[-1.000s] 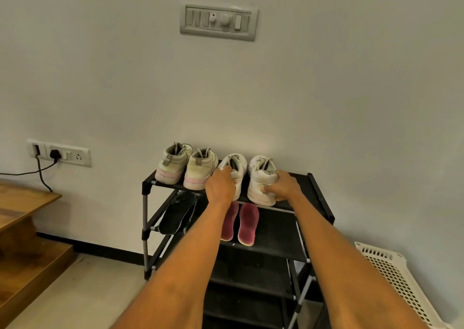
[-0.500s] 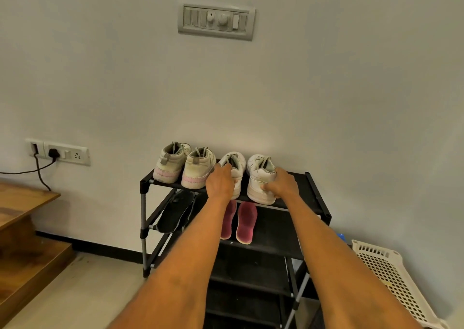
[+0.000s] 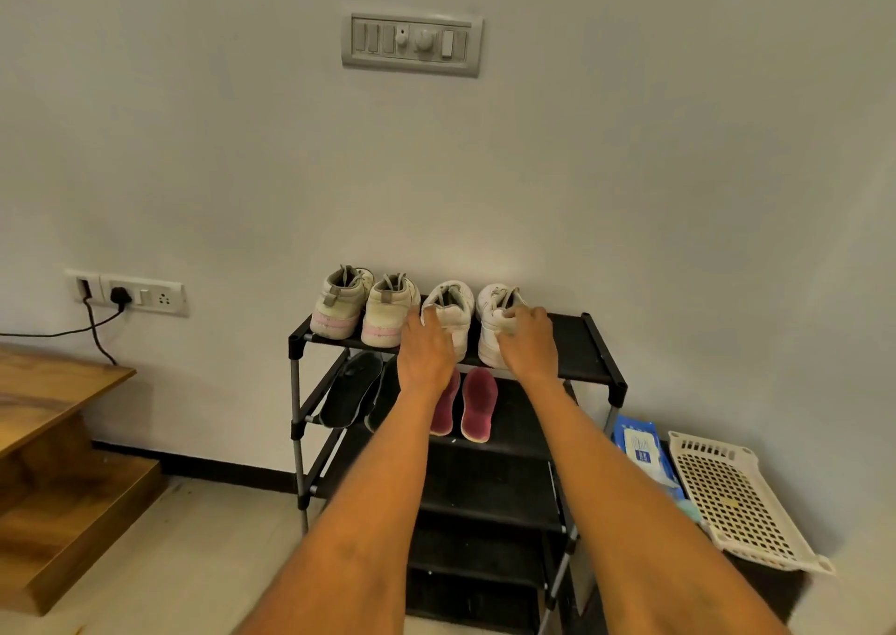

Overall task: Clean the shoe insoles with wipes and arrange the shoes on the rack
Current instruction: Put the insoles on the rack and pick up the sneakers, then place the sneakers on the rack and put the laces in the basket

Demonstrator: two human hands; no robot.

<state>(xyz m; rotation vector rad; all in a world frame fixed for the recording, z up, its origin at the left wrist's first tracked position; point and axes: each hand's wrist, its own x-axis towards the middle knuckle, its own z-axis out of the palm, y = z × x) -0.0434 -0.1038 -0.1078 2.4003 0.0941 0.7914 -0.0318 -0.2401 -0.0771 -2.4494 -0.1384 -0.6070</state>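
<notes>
- Black rack (image 3: 596,343) is carrying four shoes along its top shelf's back edge.
- Right white shoe (image 3: 494,324) is being grasped at the heel by right hand (image 3: 528,343).
- Left hand (image 3: 424,348) is resting on neighbouring white shoe (image 3: 453,317); its grip I cannot tell.
- Maroon insoles (image 3: 465,404) are lying on the second shelf.
- Wipes pack (image 3: 642,455) label is unreadable.

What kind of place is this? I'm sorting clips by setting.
Most likely a home, perhaps an entryway or hall by a stair. A black shoe rack stands against a plain wall under a switch panel, with wooden steps to its left and a pack of wipes on the floor.
</notes>
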